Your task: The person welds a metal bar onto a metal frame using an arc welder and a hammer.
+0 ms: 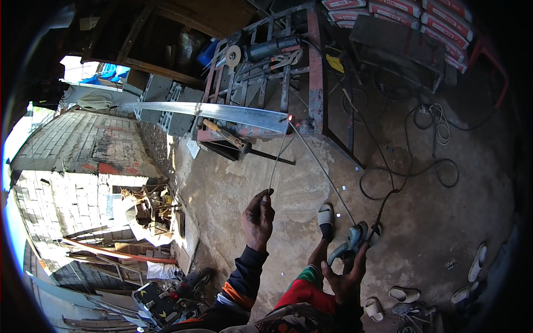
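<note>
My left hand (pixel 259 221) pinches the lower end of a thin metal rod (pixel 275 161). The rod's upper end reaches the near end of a long shiny metal bar (pixel 239 114), where a small red glow (pixel 290 117) shows. In my right hand (pixel 348 280) is a blue-grey welding electrode holder (pixel 351 242), with a black cable beside it. A long electrode (pixel 325 175) runs from the holder up to the glowing spot. The bar lies across a rusty red steel frame (pixel 316 83), and a wooden-handled tool (pixel 225 135) rests just below the bar.
An angle grinder (pixel 272 49) and locking pliers (pixel 287 60) lie on the frame. Black cables (pixel 411 172) loop over the concrete floor at right. Sandals (pixel 404 294) lie at lower right; stacked red-and-white sacks (pixel 444 30) stand at the back. A block wall (pixel 72 144) is at left.
</note>
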Motion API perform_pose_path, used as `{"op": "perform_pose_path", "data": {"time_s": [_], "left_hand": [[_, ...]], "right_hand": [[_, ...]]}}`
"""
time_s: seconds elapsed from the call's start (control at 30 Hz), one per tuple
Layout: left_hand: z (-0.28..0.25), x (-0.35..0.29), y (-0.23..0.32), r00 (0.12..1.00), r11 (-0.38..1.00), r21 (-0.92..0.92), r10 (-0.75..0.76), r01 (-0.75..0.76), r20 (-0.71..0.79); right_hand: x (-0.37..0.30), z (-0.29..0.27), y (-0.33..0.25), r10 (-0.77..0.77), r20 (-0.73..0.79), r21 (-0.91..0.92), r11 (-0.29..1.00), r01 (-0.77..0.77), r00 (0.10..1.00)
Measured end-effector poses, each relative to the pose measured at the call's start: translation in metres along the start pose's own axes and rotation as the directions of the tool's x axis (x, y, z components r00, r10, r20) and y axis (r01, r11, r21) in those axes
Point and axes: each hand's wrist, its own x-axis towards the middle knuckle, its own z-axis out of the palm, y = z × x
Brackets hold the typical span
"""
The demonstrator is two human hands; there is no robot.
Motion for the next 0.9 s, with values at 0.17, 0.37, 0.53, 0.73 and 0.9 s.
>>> {"op": "perform_pose_path", "data": {"time_s": [0.17, 0.37, 0.53, 0.73, 0.9], "left_hand": [[0.001, 0.001, -0.002, 1.000, 1.000, 0.008, -0.001, 0.001, 0.005], [0.000, 0.002, -0.005, 1.000, 1.000, 0.006, 0.017, -0.017, -0.001], [0.002, 0.002, -0.003, 1.000, 1.000, 0.007, 0.011, -0.011, -0.022], [0.001, 0.001, -0.003, 1.000, 1.000, 0.011, 0.026, -0.026, 0.010], [0.000, 0.001, -0.001, 1.000, 0.999, 0.034, 0.028, -0.028, 0.003]], "right_hand": [[0.005, 0.003, -0.004, -0.077, -0.042, -0.060, 0.995, 0.075, 0.996], [0.007, 0.001, -0.003, -0.074, -0.033, -0.057, 0.996, 0.072, 0.997], [0.002, 0.000, 0.002, -0.017, -0.021, -0.097, 0.995, 0.015, 1.000], [-0.004, 0.000, 0.005, -0.028, -0.091, -0.101, 0.995, 0.019, 0.995], [-0.010, 0.001, 0.010, 0.032, -0.063, -0.063, 0.997, -0.036, 0.998]]}}
